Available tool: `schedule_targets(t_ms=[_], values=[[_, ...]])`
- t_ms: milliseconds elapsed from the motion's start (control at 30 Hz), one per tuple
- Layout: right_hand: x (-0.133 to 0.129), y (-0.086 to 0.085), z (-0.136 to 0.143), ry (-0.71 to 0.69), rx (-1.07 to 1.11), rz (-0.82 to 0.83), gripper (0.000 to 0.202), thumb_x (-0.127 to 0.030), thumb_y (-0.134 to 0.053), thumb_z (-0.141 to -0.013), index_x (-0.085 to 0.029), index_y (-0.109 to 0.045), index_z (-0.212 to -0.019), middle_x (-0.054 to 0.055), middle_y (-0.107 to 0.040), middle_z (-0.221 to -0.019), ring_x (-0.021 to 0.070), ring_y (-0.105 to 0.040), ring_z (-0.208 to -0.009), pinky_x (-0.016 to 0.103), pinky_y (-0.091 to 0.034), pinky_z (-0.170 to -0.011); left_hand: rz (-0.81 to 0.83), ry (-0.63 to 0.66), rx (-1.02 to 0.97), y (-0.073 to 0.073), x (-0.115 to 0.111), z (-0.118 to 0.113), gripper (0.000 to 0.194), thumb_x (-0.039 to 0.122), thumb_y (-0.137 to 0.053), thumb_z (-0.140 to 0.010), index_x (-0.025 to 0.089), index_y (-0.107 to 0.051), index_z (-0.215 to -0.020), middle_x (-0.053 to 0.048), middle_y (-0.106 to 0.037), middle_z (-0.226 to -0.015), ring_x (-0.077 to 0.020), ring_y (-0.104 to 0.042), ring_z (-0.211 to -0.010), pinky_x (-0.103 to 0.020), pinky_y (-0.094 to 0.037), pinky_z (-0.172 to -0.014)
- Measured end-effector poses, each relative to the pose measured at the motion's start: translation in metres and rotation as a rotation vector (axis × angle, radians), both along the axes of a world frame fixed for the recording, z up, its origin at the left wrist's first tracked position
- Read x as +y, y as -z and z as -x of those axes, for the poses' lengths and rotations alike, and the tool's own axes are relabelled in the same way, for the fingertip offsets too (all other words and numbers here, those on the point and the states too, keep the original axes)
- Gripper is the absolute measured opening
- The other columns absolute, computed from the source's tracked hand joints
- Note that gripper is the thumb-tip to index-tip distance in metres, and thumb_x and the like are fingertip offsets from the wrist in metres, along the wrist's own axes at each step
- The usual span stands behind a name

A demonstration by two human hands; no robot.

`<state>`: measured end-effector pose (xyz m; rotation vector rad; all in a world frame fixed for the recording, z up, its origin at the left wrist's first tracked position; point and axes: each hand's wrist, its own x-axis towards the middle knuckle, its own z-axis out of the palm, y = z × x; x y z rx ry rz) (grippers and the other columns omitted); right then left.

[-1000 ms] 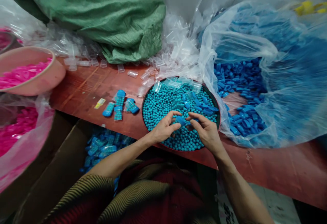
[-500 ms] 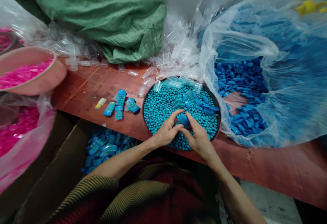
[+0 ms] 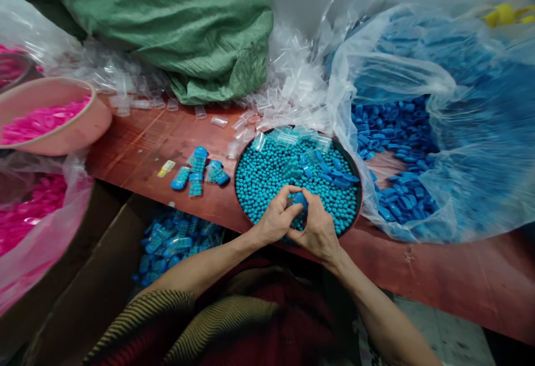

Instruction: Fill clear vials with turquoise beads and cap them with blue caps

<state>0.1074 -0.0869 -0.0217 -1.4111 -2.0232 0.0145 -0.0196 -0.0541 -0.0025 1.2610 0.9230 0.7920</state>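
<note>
Between them, my left hand (image 3: 276,216) and my right hand (image 3: 316,225) grip a small container with a blue cap (image 3: 299,201). Fingers and thumbs of both hands close round it, and its lower part is mostly hidden. They are just above the near side of a round tray (image 3: 358,210) heaped with turquoise beads (image 3: 263,179). Clear plastic tubes (image 3: 287,138) lie on the beads at the tray's far side. Several loose blue caps (image 3: 334,174) rest on the beads to the right.
Filled containers (image 3: 196,174) lie left of the tray on the red table (image 3: 137,160). A green sack (image 3: 175,32) and piled clear tubes (image 3: 292,84) stand behind. Right is a plastic bag (image 3: 468,188) of blue caps; left, a pink basin (image 3: 94,123). Below, a box holds filled containers (image 3: 175,238).
Both hands have drawn slightly nearer to my body with the container. My right hand's fingers have closed further round it. The beads and loose caps look the same.
</note>
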Motion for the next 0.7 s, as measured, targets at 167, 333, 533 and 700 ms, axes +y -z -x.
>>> schedule_targets(t_ms=[167,333,533,700], values=[[0.0,0.007,0.006,0.013,0.064,0.006,0.076,-0.047,-0.058,-0.077,-0.011,-0.029,-0.136,0.018,-0.059,-0.101,0.0306,-0.063,-0.087,0.04,-0.056,-0.062,0.023,-0.049,0.03,-0.004,-0.002,-0.004,0.019,0.024,-0.049,-0.082,0.017,-0.048,-0.1,0.006,-0.041,-0.062,-0.0077,-0.037,-0.055,-0.021,-0.035,-0.055],[-0.002,-0.001,0.02,-0.01,0.004,0.216,0.074,-0.044,-0.055,-0.082,-0.012,-0.026,-0.142,0.023,-0.054,-0.121,0.0303,-0.065,-0.091,0.038,-0.056,-0.058,-0.134,-0.001,0.223,-0.009,0.007,0.024,0.02,0.028,-0.047,-0.085,0.018,-0.051,-0.102,0.003,-0.051,-0.074,-0.0106,-0.046,-0.066,-0.024,-0.041,-0.066],[0.03,-0.004,-0.015,-0.04,-0.041,0.292,0.04,-0.033,-0.049,-0.089,-0.021,-0.051,-0.127,0.012,-0.063,-0.114,0.0258,-0.064,-0.099,0.038,-0.055,-0.077,-0.361,-0.273,0.73,0.001,0.037,0.116,0.034,0.031,-0.044,-0.086,0.02,-0.054,-0.117,-0.003,-0.062,-0.09,-0.0179,-0.056,-0.081,-0.031,-0.045,-0.077],[0.07,0.002,-0.04,0.053,-0.194,0.25,0.029,-0.026,-0.043,-0.092,-0.022,-0.061,-0.115,0.01,-0.063,-0.109,0.023,-0.062,-0.095,0.031,-0.051,-0.071,-0.539,-0.527,1.264,0.003,0.05,0.145,0.043,0.03,-0.047,-0.085,0.015,-0.054,-0.124,-0.015,-0.06,-0.107,-0.0303,-0.055,-0.099,-0.043,-0.042,-0.087]])
